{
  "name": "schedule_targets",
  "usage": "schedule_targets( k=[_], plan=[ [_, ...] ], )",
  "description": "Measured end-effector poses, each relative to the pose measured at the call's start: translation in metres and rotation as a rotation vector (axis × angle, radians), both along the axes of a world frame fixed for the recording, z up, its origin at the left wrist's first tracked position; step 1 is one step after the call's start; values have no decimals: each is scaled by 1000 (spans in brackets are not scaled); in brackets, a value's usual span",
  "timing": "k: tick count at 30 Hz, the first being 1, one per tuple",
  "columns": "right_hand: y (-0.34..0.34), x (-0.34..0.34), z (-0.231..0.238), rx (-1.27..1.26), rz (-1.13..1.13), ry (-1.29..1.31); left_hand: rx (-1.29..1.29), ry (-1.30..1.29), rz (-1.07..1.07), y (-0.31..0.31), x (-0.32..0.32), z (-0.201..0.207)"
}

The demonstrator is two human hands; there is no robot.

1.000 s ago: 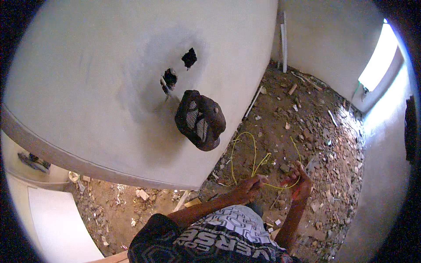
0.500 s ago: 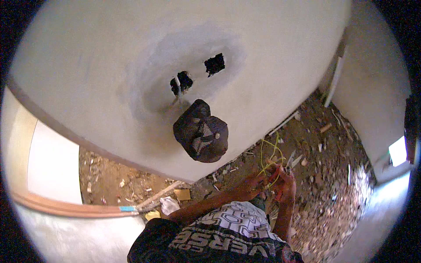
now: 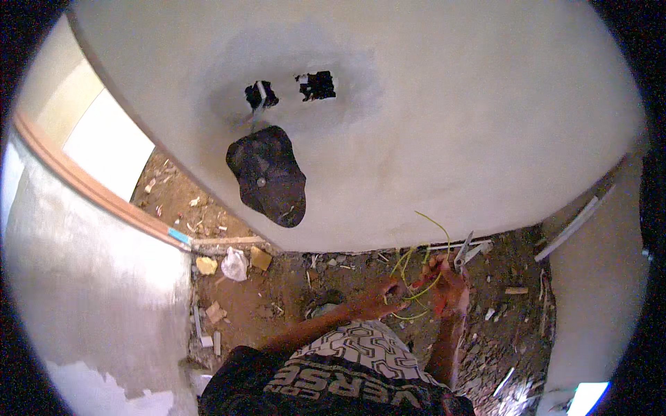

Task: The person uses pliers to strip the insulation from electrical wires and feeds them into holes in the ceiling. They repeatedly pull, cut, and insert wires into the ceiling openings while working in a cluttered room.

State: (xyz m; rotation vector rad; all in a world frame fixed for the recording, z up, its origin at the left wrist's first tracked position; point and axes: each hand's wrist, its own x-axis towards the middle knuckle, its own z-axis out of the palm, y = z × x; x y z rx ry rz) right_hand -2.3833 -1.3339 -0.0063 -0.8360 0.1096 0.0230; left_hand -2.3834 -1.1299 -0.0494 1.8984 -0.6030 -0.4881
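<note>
A thin yellow-green wire [image 3: 404, 265] runs in loose loops between my two hands, with one end curving up in front of the wall. My left hand [image 3: 387, 297] is closed on part of the wire, its fingers pinched together. To its right, my right hand [image 3: 449, 286] grips what look like red-handled pliers [image 3: 466, 254]. Their metal jaws are spread and point up and right, away from the wire. The wire also passes by the fingers of my right hand; whether they pinch it too is hard to make out.
On the pale wall ahead, a dark cap [image 3: 267, 177] hangs below two rough square holes, a left hole [image 3: 270, 99] with a pipe end and a right hole [image 3: 317, 85]. Rubble and scraps cover the dirt floor [image 3: 361, 274]. A doorway with a wooden frame [image 3: 90, 179] stands at left.
The view has turned, so the cap and holes sit farther left and higher. My left hand has drawn a little away from my right, and one wire end now sticks up.
</note>
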Motion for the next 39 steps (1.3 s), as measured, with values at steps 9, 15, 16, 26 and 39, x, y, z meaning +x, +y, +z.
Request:
schedule_targets(
  k=[9,15,16,26,39],
  plan=[
    [3,-7,-38,-185,93,62,-465,318,451,-2,2,21],
    [14,10,-60,-957,209,-140,-478,310,477,0,-1,60],
    [13,10,-52,-927,233,-145,-562,336,470,7,6,59],
    [97,-15,-16,-162,-54,4,-977,685,464,71,40,79],
    [111,43,28,94,-2,-59,-351,167,117,104,32,47]
  ],
)
